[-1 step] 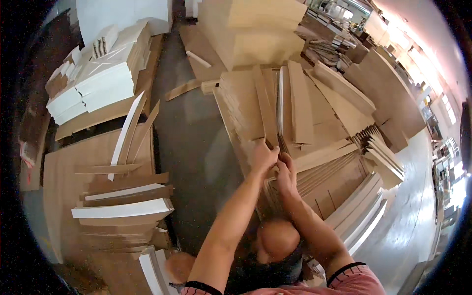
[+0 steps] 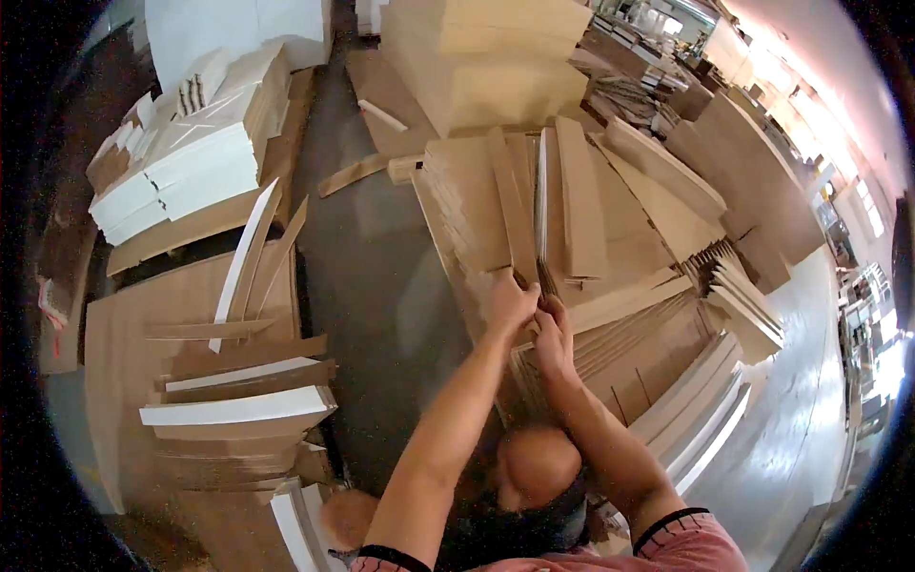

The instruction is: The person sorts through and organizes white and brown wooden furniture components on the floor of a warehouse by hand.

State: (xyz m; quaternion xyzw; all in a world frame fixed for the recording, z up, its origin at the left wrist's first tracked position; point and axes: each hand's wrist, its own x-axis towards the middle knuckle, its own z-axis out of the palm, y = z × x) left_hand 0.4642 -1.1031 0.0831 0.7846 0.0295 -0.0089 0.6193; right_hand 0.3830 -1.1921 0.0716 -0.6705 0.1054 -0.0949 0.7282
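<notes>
My left hand [image 2: 513,301] is closed around the near end of a long brown cardboard strip [image 2: 513,210] that points away from me. Touching it, my right hand [image 2: 553,336] is closed at the near ends of the strips, its fingers partly hiding what they grip. Just right of the held strip lies a thin strip with a white edge [image 2: 542,200]. A wider folded cardboard strip [image 2: 579,205] rests beside that. All lie over a stack of flat cardboard sheets [image 2: 462,214].
Cardboard strips [image 2: 658,334] lie layered to the right, near white-edged strips [image 2: 710,434]. On the left are a brown board [image 2: 124,353] with white and brown strips [image 2: 233,408], and a white sheet stack [image 2: 191,181]. A tall tan stack [image 2: 505,86] stands behind.
</notes>
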